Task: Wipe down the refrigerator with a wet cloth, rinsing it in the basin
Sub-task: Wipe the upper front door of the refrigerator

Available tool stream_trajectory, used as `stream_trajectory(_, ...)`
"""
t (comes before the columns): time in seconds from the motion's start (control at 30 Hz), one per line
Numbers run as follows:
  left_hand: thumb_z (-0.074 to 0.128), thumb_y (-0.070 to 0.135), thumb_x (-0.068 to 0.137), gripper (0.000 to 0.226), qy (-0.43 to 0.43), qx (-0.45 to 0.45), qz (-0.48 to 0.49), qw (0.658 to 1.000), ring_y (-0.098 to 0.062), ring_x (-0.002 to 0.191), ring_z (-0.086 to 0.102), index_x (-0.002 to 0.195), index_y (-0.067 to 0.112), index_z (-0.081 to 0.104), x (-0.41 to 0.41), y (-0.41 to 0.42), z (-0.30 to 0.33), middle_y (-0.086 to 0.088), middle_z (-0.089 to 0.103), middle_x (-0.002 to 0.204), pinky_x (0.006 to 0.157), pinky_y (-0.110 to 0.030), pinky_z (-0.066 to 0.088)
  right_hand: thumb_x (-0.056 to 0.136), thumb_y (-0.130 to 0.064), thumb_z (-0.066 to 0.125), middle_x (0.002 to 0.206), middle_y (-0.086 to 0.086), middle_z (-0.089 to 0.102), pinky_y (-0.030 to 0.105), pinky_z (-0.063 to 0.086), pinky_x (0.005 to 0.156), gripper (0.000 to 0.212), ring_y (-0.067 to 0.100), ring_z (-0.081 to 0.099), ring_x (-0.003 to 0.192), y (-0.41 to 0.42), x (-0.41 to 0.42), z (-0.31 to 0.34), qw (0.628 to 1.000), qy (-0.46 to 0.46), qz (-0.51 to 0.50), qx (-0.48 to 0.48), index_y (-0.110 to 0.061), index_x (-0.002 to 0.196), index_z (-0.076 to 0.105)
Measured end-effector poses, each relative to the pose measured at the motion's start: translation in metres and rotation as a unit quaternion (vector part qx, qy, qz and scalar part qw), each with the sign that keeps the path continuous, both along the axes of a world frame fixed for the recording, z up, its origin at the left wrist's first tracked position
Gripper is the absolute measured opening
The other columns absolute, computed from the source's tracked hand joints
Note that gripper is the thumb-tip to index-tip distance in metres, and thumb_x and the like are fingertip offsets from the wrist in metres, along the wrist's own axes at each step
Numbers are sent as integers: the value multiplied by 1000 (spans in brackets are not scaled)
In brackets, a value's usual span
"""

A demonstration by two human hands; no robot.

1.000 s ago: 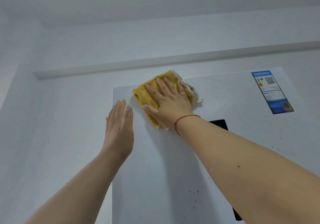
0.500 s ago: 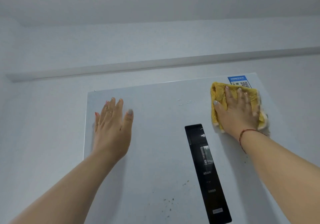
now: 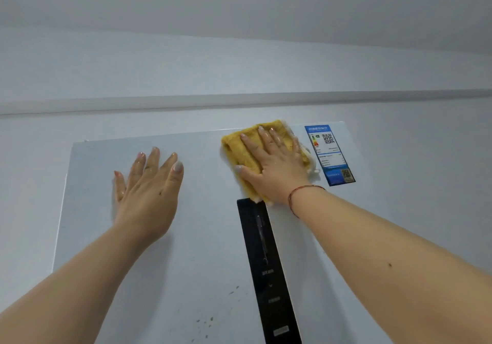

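The white refrigerator door fills the lower middle of the head view, its top edge near the ceiling. A folded yellow cloth lies flat against the door near the top, just left of the blue energy label. My right hand presses on the cloth with straight, spread fingers. My left hand rests flat on the bare door to the left, fingers straight. The basin is out of view.
A black control panel strip runs down the door below the cloth. A blue energy label is stuck at the top right corner. Small dark specks dot the lower door. White wall and a ledge lie behind.
My right hand slid the cloth from the top left to the far right over the label, then back left a little. My left hand settled flat on the door.
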State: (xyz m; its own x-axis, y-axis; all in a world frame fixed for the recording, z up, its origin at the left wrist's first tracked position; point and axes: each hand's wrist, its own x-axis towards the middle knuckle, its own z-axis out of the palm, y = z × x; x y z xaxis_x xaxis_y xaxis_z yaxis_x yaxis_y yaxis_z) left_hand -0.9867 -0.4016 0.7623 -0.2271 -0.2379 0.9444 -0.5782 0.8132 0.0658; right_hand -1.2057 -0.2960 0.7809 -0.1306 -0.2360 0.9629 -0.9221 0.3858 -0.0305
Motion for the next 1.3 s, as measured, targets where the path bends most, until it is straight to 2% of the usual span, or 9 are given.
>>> stream_trajectory(0.2, -10, 65, 87, 75, 10, -7, -9, 1000, -4, 147, -16, 153, 38, 11, -2, -3, 0, 11, -3, 163, 118, -41, -16, 89, -71, 19, 162, -5, -9, 53, -7, 117, 69, 16, -9, 148, 43, -84, -20, 980, -186, -27, -65, -48, 149, -5)
stream_trajectory(0.43, -3, 65, 89, 78, 45, -32, -104, 993, -6, 149, 0, 152, 30, 26, 3, -8, -4, 8, 14, 162, 118, -36, -14, 88, -68, 16, 162, 1, -5, 53, -4, 118, 72, 21, -9, 148, 24, -53, -126, 956, -252, -45, -144, -40, 151, -7)
stream_trajectory(0.6, 10, 55, 95, 70, 80, -39, -164, 982, -12, 147, 17, 145, 19, 43, 10, 0, -11, 2, 32, 155, 120, -36, -4, 82, -71, -1, 160, 3, -17, 55, -7, 117, 76, 23, -20, 146, -15, 25, -152, 979, -177, -30, -93, -38, 148, -19)
stream_trajectory(0.7, 15, 46, 98, 51, 62, -42, -165, 984, -17, 133, 33, 112, 16, 53, 8, 10, -18, 10, 53, 120, 112, -31, 5, 88, -65, 14, 162, 8, -6, 61, -1, 115, 73, 27, -10, 148, -45, 82, -161, 995, -74, 3, -68, -35, 153, -1)
stream_trajectory(0.83, 9, 48, 97, 33, 6, -69, -144, 987, -7, 97, 29, 99, 27, 35, 3, 16, -30, 25, 34, 88, 105, -27, 8, 91, -59, 34, 162, 8, 3, 61, 1, 114, 71, 29, -4, 149, -71, 129, -188, 997, 60, 56, -11, -33, 153, 13)
stream_trajectory(0.9, 10, 48, 101, 43, -8, -63, -142, 988, -3, 112, 30, 103, 25, 46, 0, 16, -37, 29, 43, 111, 116, -34, 6, 90, -59, 40, 162, 5, 3, 58, 1, 115, 71, 26, -5, 149, -73, 133, -201, 991, 113, 72, 28, -36, 152, 14)
stream_trajectory(1.0, 5, 51, 102, 63, -23, -49, -80, 995, -15, 148, 13, 135, 18, 47, -6, 11, -46, 0, 31, 155, 120, -43, -4, 90, -60, 40, 162, -1, 4, 55, 1, 118, 68, 21, -7, 149, -65, 121, -212, 977, 184, 76, 74, -41, 151, 17)
stream_trajectory(1.13, 2, 50, 101, 61, -31, -66, -27, 997, -14, 150, 0, 149, 25, 30, -12, 0, -55, 0, 11, 163, 120, -42, -10, 88, -59, 41, 162, -3, 10, 55, 6, 118, 67, 20, 1, 149, -40, 77, -218, 966, 234, 65, 83, -42, 150, 21)
stream_trajectory(1.3, -2, 59, 91, 73, 6, -79, -10, 997, -15, 150, 5, 142, 25, 38, -17, -2, -58, -2, 18, 162, 120, -44, -7, 89, -63, 30, 162, -3, 7, 57, 8, 116, 66, 19, -1, 149, 4, -11, -204, 991, 122, -1, 51, -45, 150, 14)
